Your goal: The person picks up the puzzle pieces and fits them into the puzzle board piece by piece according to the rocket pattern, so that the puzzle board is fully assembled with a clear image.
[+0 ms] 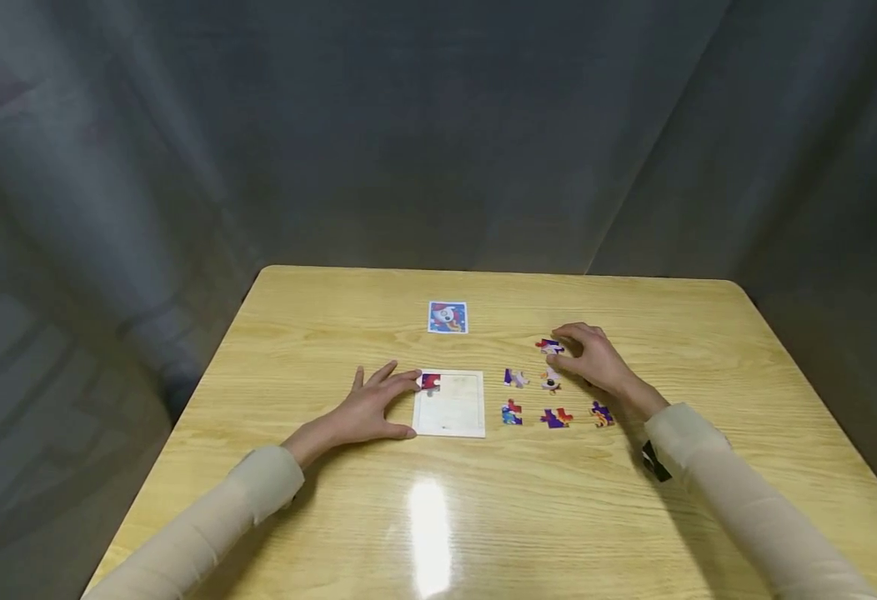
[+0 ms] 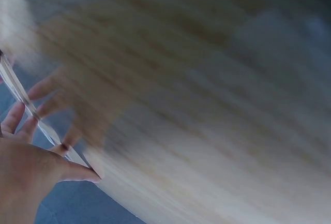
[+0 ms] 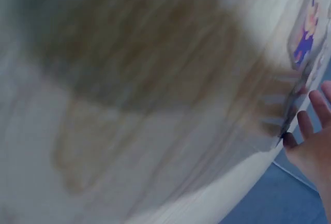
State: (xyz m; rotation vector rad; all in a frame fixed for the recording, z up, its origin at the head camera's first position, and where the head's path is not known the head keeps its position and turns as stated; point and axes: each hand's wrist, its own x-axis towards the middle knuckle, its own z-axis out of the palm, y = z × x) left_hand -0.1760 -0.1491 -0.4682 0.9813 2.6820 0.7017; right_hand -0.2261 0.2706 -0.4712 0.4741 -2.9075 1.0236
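Head view: curtain is backing woodgrain table, wide-spread left hand touching square tray at nine o'clock, right hand's grip unclear.

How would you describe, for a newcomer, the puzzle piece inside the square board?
On the wooden table, find the square white board by the left hand. In its far left corner lies a partly red piece. It alone lies inside; the other pieces lie outside, to the right.
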